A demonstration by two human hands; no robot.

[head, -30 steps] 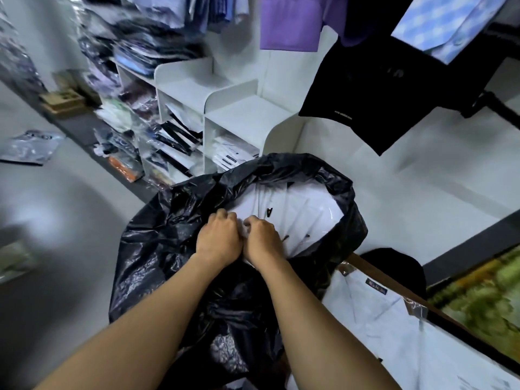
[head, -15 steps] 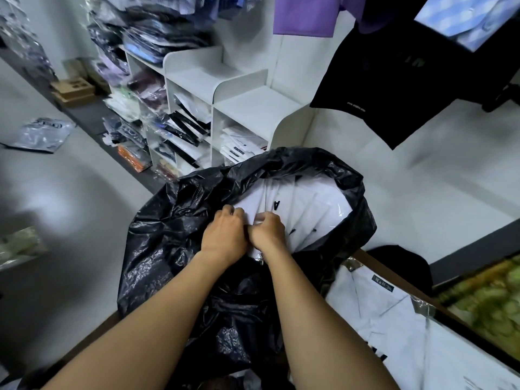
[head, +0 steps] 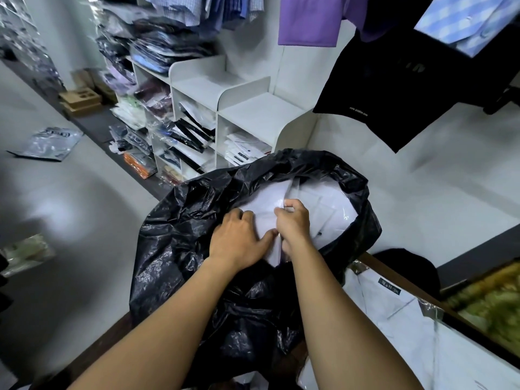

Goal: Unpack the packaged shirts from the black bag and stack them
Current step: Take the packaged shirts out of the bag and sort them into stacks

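The black bag (head: 197,249) stands open-mouthed at the near edge of the tabletop (head: 399,277), its crumpled rim folded back around the packaged shirts (head: 326,204), white and wrapped in clear film, that fill it to the top. Both hands are inside the opening. The left hand (head: 239,237) lies palm down on a white packet, its fingers (head: 242,216) stretched forward and loosely together, the thumb spread out towards the other hand; whether the fingertips hook over the packet's far edge cannot be told. The right hand (head: 295,223) is just beside it, almost touching, with its fingers curled and clamped on the thin edge of an upright packet (head: 288,190) (seen edge-on, so only its clear plastic rim shows). That rim runs from the hand's grip up towards the far side of the bag.

To the right of the bag, more wrapped shirts (head: 394,319) lie flat and overlapping on the tabletop, the nearest to the bag showing a small dark label (head: 389,285) at its collar. Beyond the bag stands a white shelf unit (head: 253,108) with packed garments in its compartments. A black shirt (head: 394,88) and a purple shirt (head: 309,21) hang above it. One packet (head: 47,142) lies alone on the grey floor at the far left.
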